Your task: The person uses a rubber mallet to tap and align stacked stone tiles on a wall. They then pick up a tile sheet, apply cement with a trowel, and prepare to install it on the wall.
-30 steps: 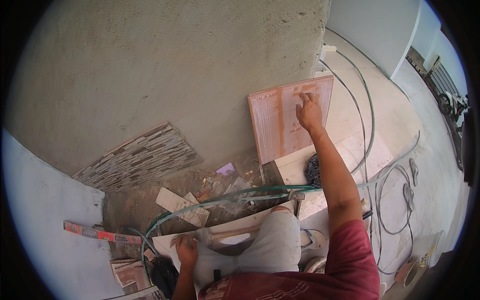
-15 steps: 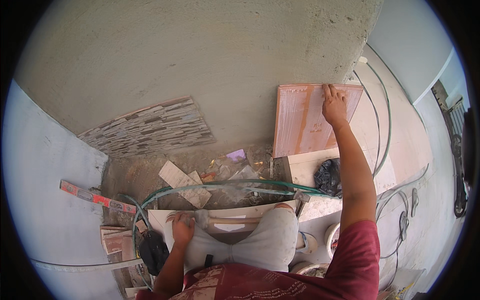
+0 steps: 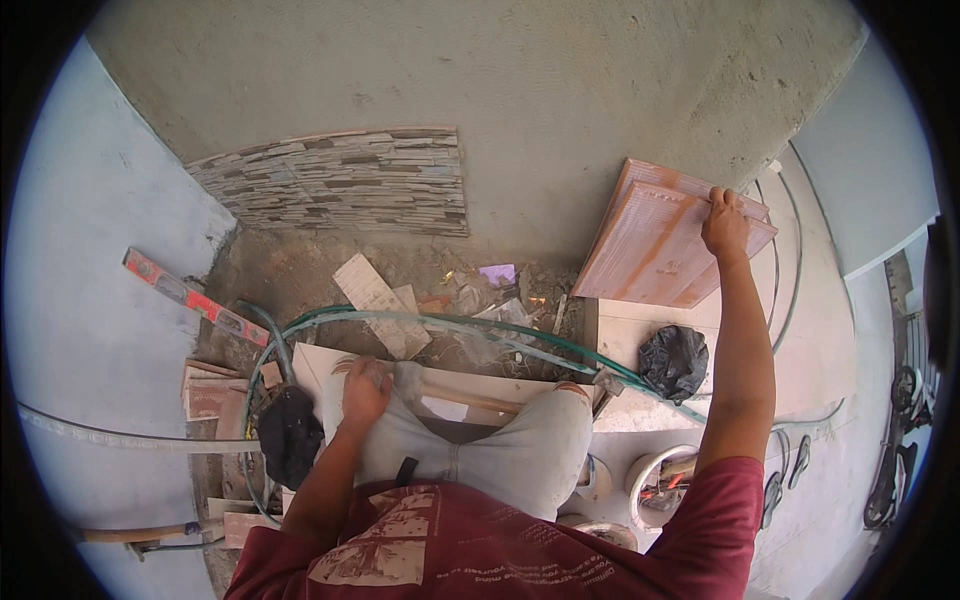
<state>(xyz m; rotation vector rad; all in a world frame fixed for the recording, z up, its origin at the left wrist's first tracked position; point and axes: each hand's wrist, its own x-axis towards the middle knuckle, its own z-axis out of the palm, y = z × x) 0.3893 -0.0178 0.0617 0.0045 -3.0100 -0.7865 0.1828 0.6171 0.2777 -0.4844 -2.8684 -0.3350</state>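
Note:
My right hand (image 3: 726, 224) is closed on the upper edge of a reddish-backed tile (image 3: 660, 248), tilting it away from another tile (image 3: 640, 172) behind it that leans on the wall. The tile's ribbed back faces me. My left hand (image 3: 367, 391) rests on my left knee with its fingers draped over it, holding nothing that I can see. Beside it is the grey head of a mallet (image 3: 408, 380), whose wooden handle (image 3: 475, 396) stretches across between my knees.
A stone-patterned tile (image 3: 340, 185) stands against the plastered wall (image 3: 540, 100). Green hoses (image 3: 480, 328) cross the rubble before me. A red level (image 3: 195, 297) leans at left. A black plastic bag (image 3: 673, 362) and a bucket of tools (image 3: 640, 490) are at right.
My right hand has pulled the front tile's top away from the tile behind, opening a gap between them. The view has shifted; my left hand remains on the knee.

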